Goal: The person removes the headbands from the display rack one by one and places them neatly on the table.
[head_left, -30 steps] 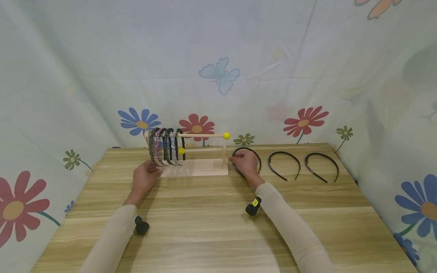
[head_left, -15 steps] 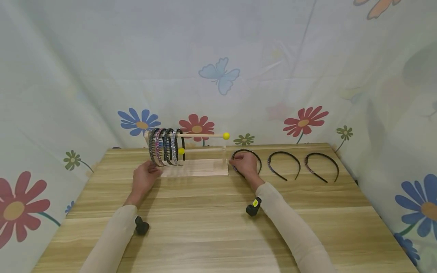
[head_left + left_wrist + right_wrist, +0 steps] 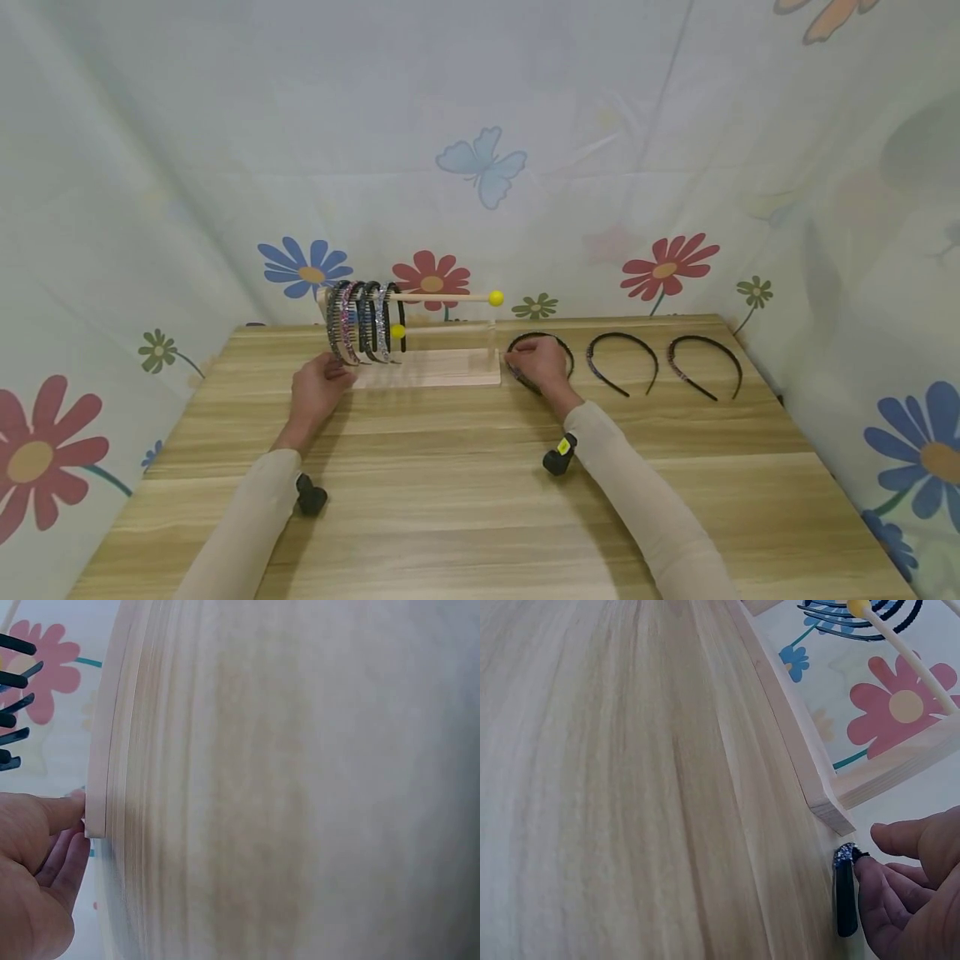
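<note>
A wooden headband rack point(image 3: 427, 371) stands at the back left, with several glittery toothed headbands point(image 3: 365, 323) hung at the left of its yellow-tipped rods. My left hand point(image 3: 317, 387) grips the left end of its base; the left wrist view shows the thumb against the wood and the other fingers beneath. Just right of the rack, a black headband point(image 3: 572, 367) with a sparkly part lies low at the table. My right hand point(image 3: 542, 365) is over its left side. In the right wrist view the fingertips touch this headband point(image 3: 845, 896), while the thumb stands apart from them.
Two more black headbands lie to the right, a nearer one point(image 3: 633, 337) and a farther one point(image 3: 705, 340). All stand on a wood-grain table point(image 3: 450, 500). A flower-printed cloth point(image 3: 570, 208) hangs behind the table and at both sides.
The headband under my right hand has sunk flatter towards the table, and the right hand has dipped slightly with it. My left hand and the rack hold their place.
</note>
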Motion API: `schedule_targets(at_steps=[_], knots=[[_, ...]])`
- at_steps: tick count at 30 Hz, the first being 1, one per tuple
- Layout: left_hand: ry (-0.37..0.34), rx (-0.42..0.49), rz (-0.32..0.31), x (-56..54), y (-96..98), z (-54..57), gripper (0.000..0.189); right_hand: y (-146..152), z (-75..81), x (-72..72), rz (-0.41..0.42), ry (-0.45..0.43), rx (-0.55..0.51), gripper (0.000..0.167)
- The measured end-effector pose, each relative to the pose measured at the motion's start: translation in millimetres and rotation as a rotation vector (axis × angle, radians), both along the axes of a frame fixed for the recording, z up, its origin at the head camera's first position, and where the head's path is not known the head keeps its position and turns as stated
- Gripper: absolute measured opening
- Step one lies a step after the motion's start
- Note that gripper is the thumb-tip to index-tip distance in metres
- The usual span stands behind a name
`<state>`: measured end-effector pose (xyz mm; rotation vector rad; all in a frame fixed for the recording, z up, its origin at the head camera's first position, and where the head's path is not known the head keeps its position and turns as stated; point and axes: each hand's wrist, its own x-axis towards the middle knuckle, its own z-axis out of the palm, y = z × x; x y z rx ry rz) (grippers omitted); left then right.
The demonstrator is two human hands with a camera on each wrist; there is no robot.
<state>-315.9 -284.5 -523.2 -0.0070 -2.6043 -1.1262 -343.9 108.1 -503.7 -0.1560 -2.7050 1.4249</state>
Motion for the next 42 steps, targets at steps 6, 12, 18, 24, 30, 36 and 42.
schedule_targets(at_steps=[6, 12, 18, 24, 30, 36, 42], knots=[[0.016, 0.002, -0.005, -0.1, 0.2, 0.8, 0.033, 8.4, 4.9, -0.4, 0.011, -0.027, -0.076, 0.030], [0.022, -0.002, -0.011, 1.2, -0.4, 0.9, 0.033, 15.0, 16.0, 4.7, 0.107, 0.063, -0.158, 0.036], [0.013, 0.002, -0.008, 1.4, 0.1, 1.3, 0.032, 21.4, 28.0, 11.5, 0.167, 0.199, -0.138, 0.035], [0.010, 0.006, -0.010, 0.4, -1.0, 1.2, 0.032, 27.9, 42.8, 23.3, 0.211, 0.267, -0.124, 0.033], [0.009, -0.003, -0.009, 2.6, -1.1, 2.2, 0.033, 29.3, 57.3, 35.7, 0.263, 0.359, -0.116, 0.028], [0.002, -0.007, -0.005, 3.2, 0.5, 4.4, 0.036, 22.5, 73.2, 47.0, 0.336, 0.438, -0.110, 0.030], [0.006, -0.005, -0.004, 4.3, 1.9, 5.6, 0.036, 8.2, 84.9, 52.8, 0.391, 0.485, -0.133, 0.031]])
